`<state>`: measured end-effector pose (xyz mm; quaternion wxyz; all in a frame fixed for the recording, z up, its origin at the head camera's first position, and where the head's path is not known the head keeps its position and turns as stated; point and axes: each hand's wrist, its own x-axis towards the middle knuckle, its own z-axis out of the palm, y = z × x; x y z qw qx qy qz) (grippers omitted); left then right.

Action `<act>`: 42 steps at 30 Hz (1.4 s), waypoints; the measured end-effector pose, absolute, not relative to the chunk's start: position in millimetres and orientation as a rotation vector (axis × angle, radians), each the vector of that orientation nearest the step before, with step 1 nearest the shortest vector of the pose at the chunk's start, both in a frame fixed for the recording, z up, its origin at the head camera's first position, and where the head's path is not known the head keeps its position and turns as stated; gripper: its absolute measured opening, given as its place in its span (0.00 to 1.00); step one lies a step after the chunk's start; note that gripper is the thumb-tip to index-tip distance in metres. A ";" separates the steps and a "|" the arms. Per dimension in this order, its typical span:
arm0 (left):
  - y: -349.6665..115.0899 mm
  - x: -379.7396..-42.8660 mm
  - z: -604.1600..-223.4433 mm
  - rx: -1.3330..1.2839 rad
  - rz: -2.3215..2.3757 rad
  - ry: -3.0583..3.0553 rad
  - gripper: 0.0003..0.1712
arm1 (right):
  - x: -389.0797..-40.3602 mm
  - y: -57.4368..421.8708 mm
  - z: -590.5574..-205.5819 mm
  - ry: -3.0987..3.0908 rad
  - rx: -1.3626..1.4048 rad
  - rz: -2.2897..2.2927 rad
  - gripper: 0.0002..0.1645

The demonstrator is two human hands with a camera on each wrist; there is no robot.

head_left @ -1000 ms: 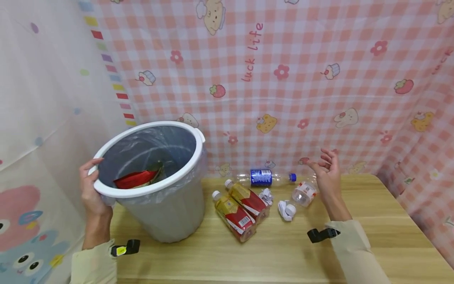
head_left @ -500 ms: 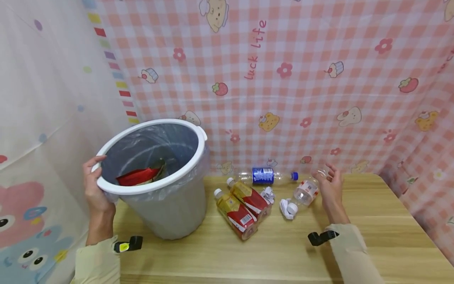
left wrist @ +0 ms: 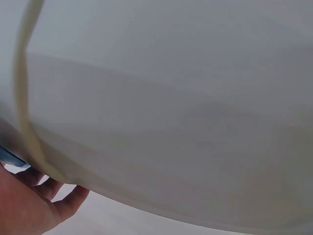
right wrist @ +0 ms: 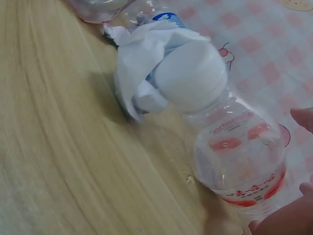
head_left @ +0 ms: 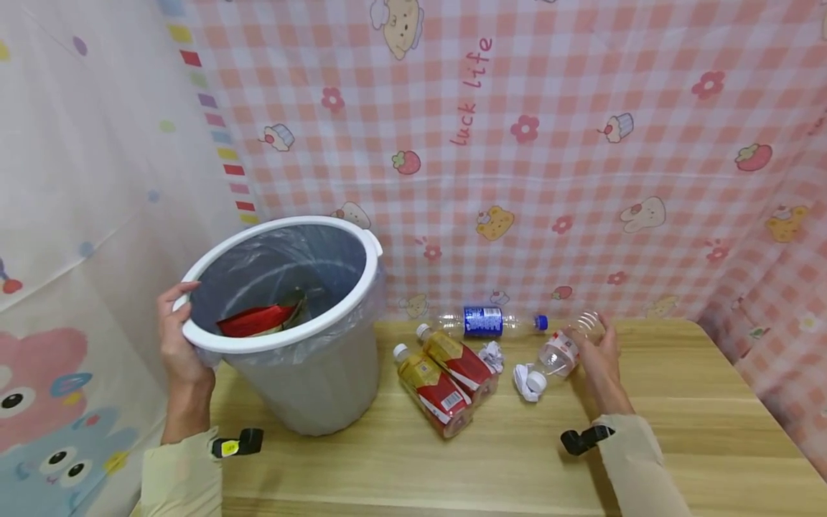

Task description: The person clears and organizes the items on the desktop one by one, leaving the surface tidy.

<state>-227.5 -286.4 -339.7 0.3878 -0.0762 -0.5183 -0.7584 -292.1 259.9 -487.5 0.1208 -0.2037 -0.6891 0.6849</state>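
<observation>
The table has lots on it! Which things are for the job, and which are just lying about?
In the job now:
bin, held by the left hand
clear bottle, at the right hand

Just lying about:
two yellow-and-red bottles
blue-labelled bottle
two crumpled papers

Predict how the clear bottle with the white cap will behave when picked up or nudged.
The clear bottle shows no liquid, so it is probably light for its size. Thin-looking and see-through, it may give when squeezed. Rounded and lying on its side, it could roll if nudged.
</observation>
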 end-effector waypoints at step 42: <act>-283.7 -228.9 -339.2 -0.193 -1.949 -1.278 0.19 | -292.7 255.9 -500.4 -2.207 -0.683 1.918 0.67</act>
